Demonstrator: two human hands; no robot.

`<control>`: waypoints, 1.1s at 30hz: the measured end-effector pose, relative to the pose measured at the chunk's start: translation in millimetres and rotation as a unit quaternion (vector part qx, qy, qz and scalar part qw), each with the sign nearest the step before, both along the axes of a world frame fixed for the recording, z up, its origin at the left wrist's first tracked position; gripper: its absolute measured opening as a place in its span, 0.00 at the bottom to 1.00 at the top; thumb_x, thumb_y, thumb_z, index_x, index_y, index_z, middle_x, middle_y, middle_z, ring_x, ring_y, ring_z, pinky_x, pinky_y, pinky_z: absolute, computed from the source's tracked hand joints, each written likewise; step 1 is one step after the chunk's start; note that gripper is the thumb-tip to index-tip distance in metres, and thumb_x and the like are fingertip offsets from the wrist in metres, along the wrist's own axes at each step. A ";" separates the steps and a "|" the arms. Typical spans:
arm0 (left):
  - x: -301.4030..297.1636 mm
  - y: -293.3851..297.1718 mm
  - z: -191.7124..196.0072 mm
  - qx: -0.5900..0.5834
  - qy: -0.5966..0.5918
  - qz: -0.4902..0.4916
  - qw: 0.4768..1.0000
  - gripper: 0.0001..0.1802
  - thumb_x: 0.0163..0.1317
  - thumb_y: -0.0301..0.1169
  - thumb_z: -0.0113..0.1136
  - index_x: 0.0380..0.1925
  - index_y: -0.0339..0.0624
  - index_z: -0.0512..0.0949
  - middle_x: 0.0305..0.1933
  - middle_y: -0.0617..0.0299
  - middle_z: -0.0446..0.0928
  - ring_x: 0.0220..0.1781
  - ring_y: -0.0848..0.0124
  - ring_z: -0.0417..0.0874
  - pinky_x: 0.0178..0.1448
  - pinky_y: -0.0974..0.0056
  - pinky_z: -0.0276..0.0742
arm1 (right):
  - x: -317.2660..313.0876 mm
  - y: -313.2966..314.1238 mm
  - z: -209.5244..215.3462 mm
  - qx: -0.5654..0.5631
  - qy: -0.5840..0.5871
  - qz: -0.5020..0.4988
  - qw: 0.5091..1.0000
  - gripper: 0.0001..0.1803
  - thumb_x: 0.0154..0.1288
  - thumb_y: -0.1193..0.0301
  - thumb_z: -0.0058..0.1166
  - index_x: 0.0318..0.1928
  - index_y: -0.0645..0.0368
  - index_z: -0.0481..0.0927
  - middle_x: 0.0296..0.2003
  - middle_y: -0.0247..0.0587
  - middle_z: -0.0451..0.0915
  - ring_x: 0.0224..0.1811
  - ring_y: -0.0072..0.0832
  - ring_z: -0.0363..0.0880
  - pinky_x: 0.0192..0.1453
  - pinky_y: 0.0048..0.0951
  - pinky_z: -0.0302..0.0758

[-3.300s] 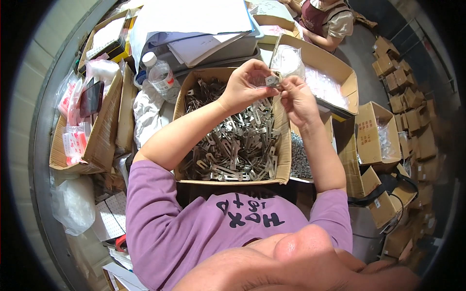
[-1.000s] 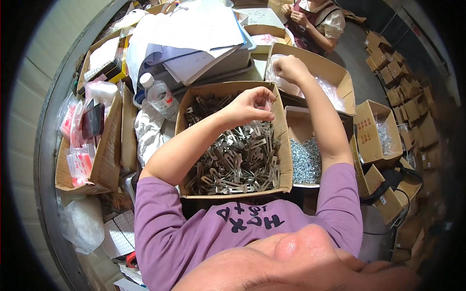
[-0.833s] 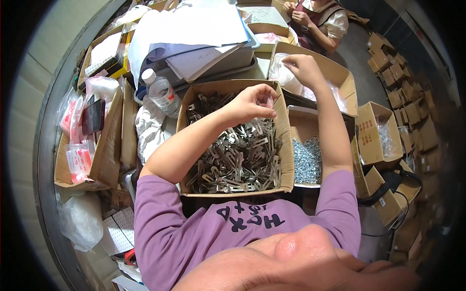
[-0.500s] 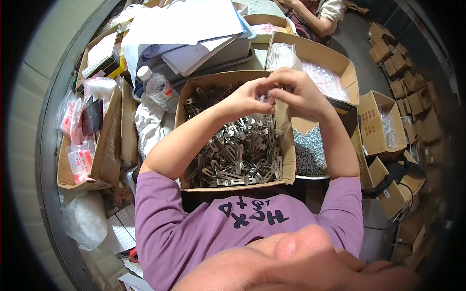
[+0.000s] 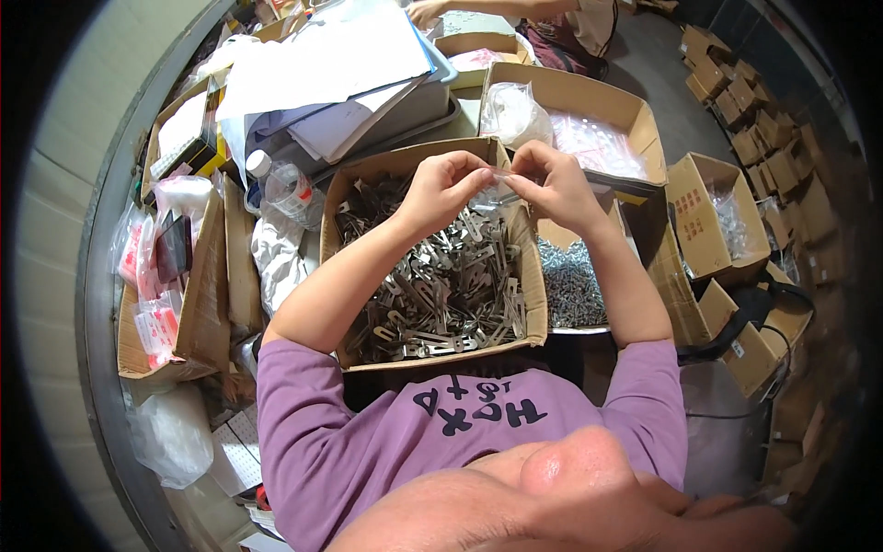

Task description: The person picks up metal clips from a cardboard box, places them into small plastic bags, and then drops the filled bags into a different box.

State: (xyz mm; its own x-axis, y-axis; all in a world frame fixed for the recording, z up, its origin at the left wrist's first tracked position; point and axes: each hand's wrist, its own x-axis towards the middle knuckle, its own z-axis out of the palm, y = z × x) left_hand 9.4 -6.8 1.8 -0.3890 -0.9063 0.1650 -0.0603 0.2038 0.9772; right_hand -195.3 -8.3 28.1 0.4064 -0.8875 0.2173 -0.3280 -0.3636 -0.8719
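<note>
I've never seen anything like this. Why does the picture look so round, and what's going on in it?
There is no machine hand here: a wide fisheye camera worn on the head looks down at someone's bare left hand and right hand, so straight edges bend. The hands pinch what looks like a clear plastic bag. Below is a cardboard box of flat metal pieces; to its right, a container of small silvery parts. A bottle is at its left, with papers farther off.

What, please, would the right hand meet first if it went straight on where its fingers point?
Beyond the clear bag it seems to pinch, the right hand would probably meet the left hand, though depth is unclear.
</note>
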 end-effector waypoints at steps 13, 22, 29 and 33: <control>2.2 1.9 9.2 -0.044 0.039 0.035 0.998 0.08 0.65 0.27 0.54 0.35 0.31 0.76 0.31 0.63 0.79 0.34 0.80 0.77 0.42 0.74 0.74 | -4.5 -3.1 1.0 -0.083 0.006 0.076 0.994 0.09 0.59 0.70 0.53 0.30 0.63 0.70 0.25 0.33 0.68 0.28 0.19 0.65 0.32 0.23 0.65; 4.3 -4.3 -1.5 0.001 0.133 0.017 0.991 0.10 0.66 0.31 0.55 0.42 0.35 0.74 0.38 0.61 0.79 0.43 0.75 0.78 0.51 0.69 0.74 | -93.2 -4.5 29.8 -0.094 -0.056 -0.103 0.989 0.09 0.61 0.69 0.56 0.26 0.60 0.73 0.23 0.27 0.67 0.28 0.15 0.63 0.30 0.21 0.62; 1.3 -4.8 5.0 -0.015 0.071 0.001 0.997 0.12 0.64 0.30 0.56 0.44 0.35 0.73 0.40 0.62 0.78 0.44 0.77 0.77 0.52 0.69 0.73 | -199.5 7.7 68.0 -0.239 0.114 -0.482 0.835 0.12 0.60 0.67 0.59 0.26 0.62 0.76 0.16 0.28 0.71 0.20 0.14 0.65 0.25 0.20 0.63; 0.6 -7.2 -1.7 -0.027 0.086 0.008 0.996 0.13 0.64 0.28 0.57 0.45 0.32 0.71 0.39 0.63 0.77 0.42 0.78 0.76 0.50 0.72 0.73 | -183.9 -43.4 32.9 -0.187 0.266 -0.359 0.875 0.12 0.57 0.65 0.56 0.31 0.64 0.79 0.28 0.42 0.81 0.31 0.34 0.77 0.38 0.33 0.72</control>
